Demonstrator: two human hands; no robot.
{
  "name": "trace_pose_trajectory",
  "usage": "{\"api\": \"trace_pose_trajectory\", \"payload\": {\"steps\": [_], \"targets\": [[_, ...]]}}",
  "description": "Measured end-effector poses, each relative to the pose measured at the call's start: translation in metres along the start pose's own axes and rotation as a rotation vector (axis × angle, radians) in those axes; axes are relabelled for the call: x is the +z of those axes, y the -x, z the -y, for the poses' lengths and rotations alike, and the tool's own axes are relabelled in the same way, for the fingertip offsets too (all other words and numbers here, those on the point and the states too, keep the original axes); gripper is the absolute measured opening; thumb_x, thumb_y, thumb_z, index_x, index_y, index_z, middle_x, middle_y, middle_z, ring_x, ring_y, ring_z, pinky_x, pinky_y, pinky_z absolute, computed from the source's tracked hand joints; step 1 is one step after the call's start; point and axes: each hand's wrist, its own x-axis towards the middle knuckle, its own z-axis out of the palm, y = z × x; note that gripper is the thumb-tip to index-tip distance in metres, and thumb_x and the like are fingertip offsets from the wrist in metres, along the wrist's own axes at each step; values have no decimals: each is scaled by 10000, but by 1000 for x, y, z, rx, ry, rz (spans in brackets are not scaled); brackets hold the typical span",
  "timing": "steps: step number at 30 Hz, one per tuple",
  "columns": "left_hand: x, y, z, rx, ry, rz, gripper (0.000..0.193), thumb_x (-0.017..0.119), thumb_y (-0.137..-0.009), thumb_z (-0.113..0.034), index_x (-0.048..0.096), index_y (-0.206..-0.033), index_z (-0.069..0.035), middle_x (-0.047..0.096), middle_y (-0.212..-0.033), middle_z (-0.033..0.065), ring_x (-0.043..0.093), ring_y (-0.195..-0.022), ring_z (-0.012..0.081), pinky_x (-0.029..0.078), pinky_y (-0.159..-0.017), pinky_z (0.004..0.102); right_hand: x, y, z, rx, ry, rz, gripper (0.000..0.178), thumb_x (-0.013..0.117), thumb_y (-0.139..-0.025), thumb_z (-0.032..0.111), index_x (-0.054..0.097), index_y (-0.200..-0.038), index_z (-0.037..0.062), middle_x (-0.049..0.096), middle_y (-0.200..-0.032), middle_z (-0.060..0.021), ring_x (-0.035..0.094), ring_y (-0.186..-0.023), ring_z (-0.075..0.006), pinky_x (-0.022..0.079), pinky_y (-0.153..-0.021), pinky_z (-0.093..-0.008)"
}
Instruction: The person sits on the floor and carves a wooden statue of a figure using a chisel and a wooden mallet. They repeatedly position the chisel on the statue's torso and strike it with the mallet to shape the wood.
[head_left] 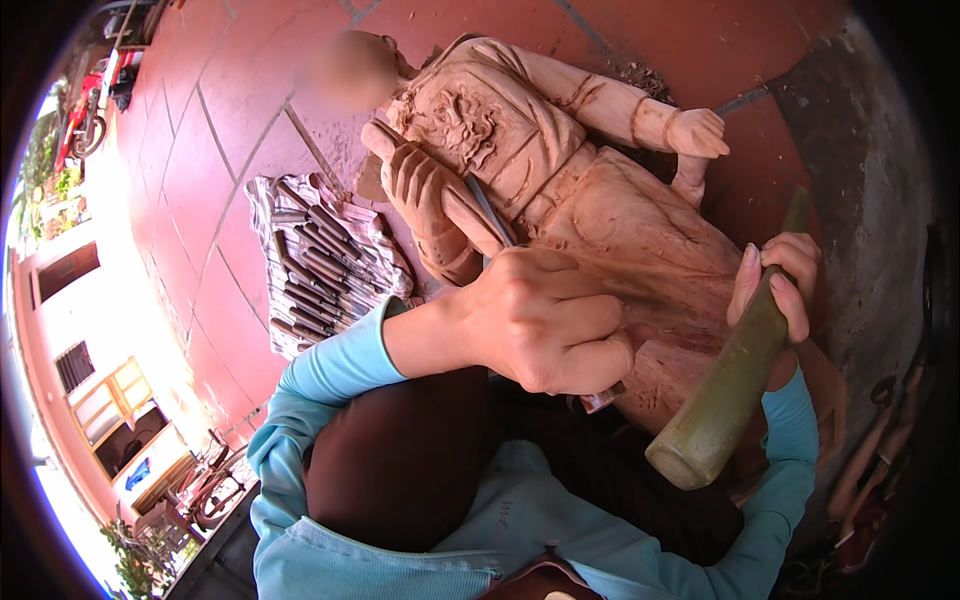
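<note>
A carved wooden statue [640, 215] of a robed figure lies on its back in front of me, its head toward the far left. My left hand [550, 320] is closed in a fist around a chisel [490, 212]. The metal blade points away to the upper left, against or just above the statue beside its carved hand; the exact contact is hidden. The chisel's handle end shows below my fist. At the right, my right hand [780, 285] wraps round the narrow part of a greenish club-shaped mallet [725, 390]. Its thick end hangs toward me, apart from the chisel.
Left of the statue, several dark-handled carving tools [315, 265] lie on a striped cloth [262, 215]. Wood chips [640, 75] are scattered on the red tiled floor [230, 120] beyond the statue's arm. A bicycle [210, 490] stands at the lower left, a red motorbike [85, 120] at the far left.
</note>
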Motion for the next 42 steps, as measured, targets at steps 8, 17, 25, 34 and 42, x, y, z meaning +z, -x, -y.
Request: {"api": "trace_pose_trajectory", "payload": {"steps": [8, 17, 25, 34, 42], "targets": [[7, 10, 6, 91, 5, 66, 181, 703, -715, 1, 545, -673, -78, 405, -564, -32, 430, -429, 84, 300, -377, 241, -1, 14, -8, 21, -12, -94, 547, 635, -784, -175, 360, -1153, 120, 503, -956, -107, 530, -747, -241, 452, -684, -434], [-9, -7, -7, 149, -37, 259, 171, 693, -728, -49, 535, -669, -80, 349, -530, -50, 394, -409, 72, 257, -360, 249, 0, 10, -10, -17, -20, -97, 516, 709, -738, -135, 423, -1089, 112, 542, -914, -86, 572, -751, -249, 463, -682, -426], [-4, 3, -6, 63, -47, 158, 190, 705, -732, -64, 526, -673, -90, 388, -572, -35, 460, -467, 91, 326, -388, 248, -1, 12, -8, -2, -31, -63, 518, 705, -739, -142, 421, -1094, 108, 536, -923, -90, 568, -749, -252, 459, -674, -423], [-31, -12, 9, 50, 141, 197, 274, 691, -700, 42, 460, -619, -81, 341, -535, -40, 386, -408, 77, 240, -358, 260, -1, 10, -10, 13, -36, -66, 485, 688, -765, -138, 421, -1097, 95, 532, -905, -91, 557, -738, -252, 451, -663, -423], [-12, -4, -9, 59, 3, 277, 327, 713, -773, -53, 425, -629, -108, 350, -559, -34, 396, -429, 93, 274, -367, 247, 0, 8, -10, 23, -55, -36, 495, 662, -771, -157, 408, -1114, 93, 522, -920, -100, 542, -732, -254, 445, -661, -428]]}}
